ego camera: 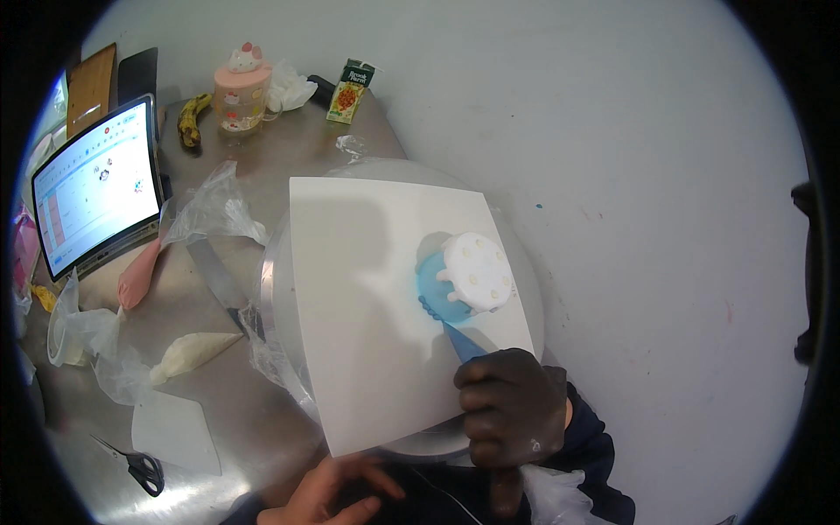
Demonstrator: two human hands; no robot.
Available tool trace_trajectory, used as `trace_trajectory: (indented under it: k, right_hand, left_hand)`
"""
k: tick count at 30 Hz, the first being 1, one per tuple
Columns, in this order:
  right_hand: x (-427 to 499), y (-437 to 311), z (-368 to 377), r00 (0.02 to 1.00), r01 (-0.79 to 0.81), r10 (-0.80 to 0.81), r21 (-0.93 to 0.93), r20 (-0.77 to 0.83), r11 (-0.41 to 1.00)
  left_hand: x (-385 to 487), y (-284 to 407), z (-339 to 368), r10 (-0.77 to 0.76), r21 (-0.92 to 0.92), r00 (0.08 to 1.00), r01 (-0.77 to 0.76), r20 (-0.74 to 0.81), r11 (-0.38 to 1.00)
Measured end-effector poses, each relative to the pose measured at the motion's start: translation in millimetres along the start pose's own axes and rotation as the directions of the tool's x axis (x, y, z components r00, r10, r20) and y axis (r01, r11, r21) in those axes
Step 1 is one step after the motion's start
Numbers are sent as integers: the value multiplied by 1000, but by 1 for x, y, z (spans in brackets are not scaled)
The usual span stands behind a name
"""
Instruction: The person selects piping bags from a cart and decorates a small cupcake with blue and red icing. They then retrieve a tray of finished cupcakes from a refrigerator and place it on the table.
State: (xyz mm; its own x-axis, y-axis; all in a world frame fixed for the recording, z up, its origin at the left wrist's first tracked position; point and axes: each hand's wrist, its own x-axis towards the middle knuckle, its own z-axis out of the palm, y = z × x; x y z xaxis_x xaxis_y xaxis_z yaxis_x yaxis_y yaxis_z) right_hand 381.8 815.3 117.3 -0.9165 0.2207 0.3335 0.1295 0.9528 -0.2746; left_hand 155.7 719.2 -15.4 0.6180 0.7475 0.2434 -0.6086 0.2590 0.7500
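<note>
A small cake [436, 282] with light blue sides and a white drip top stands on a white board [367, 328] upon a round turntable [279, 289]. Dark blue piped beads run along part of its lower edge. My right hand [512, 403], in a dark glove, is closed around a piping bag of blue cream [464, 342], whose tip touches the cake's base beside the beads. Bare, my left hand [331, 492] is below the board's near edge, fingers apart, with nothing visible in it.
On the metal table [256, 407] at the left lie a pink piping bag [139, 275], a cream-coloured piping bag [193, 354], a spatula [216, 279], a white scraper [174, 430] and scissors [141, 467]. A tablet [98, 187], banana [191, 121], lidded cup [241, 98] and drink carton [350, 92] stand farther back.
</note>
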Motion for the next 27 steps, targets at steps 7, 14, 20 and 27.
trace_trajectory:
  k: [7, 14, 20, 27]
  right_hand:
    - [-1, 0, 0, 1000, 13, -13, -9, 21, 1000]
    - [-1, 0, 0, 1000, 16, -16, 8, -4, 1000]
    - [-1, 2, 2, 999, 31, -31, 14, -35, 999]
    - [-1, 0, 1, 999, 26, -26, -15, -27, 1000]
  left_hand:
    - [1, 1, -1, 6, 39, 1000, -7, 15, 999]
    - [1, 2, -2, 11, 63, 1000, -13, 29, 998]
    - [0, 0, -1, 12, 28, 1000, -12, 16, 1000]
    - [0, 0, -2, 8, 45, 1000, -9, 28, 999]
